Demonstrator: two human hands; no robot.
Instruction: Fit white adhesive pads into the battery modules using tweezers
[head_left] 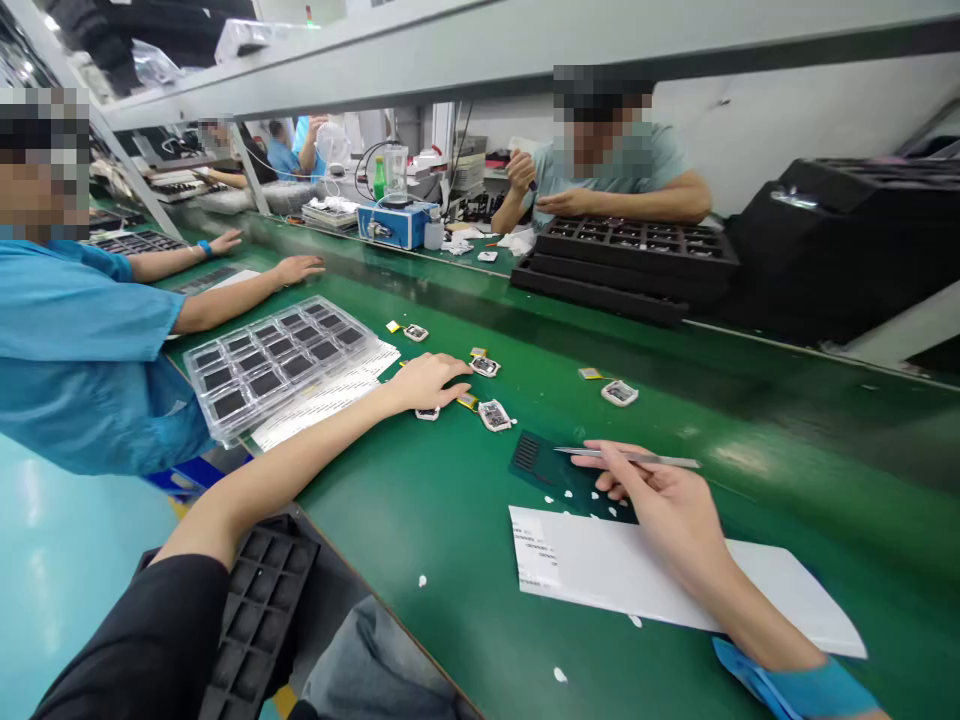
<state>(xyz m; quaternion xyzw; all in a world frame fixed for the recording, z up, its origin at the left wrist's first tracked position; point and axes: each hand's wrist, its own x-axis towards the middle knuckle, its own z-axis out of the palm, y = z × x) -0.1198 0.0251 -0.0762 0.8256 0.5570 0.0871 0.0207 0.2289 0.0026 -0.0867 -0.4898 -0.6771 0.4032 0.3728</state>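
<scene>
My right hand [671, 500] grips a pair of metal tweezers [679, 462], their tip pointing left over a dark sheet with rows of black strips [528, 455]. My left hand [426, 382] reaches out with fingers spread over small white-rimmed circuit modules, each with a small silver and yellow battery. One module [485, 367] lies at its fingertips, another [495, 415] to the right of its thumb, and one [427, 413] is partly hidden beneath the hand. Whether the fingers touch any module, I cannot tell. Further modules lie behind [415, 332] and to the right [619, 392].
A white printed sheet [577, 555] lies under my right wrist, with small white scraps around. Left stands a clear compartment tray [281, 360] on printed paper. Black trays [637, 250] stand across the bench by a co-worker. Another person sits at left. A black tray [259, 610] is below the edge.
</scene>
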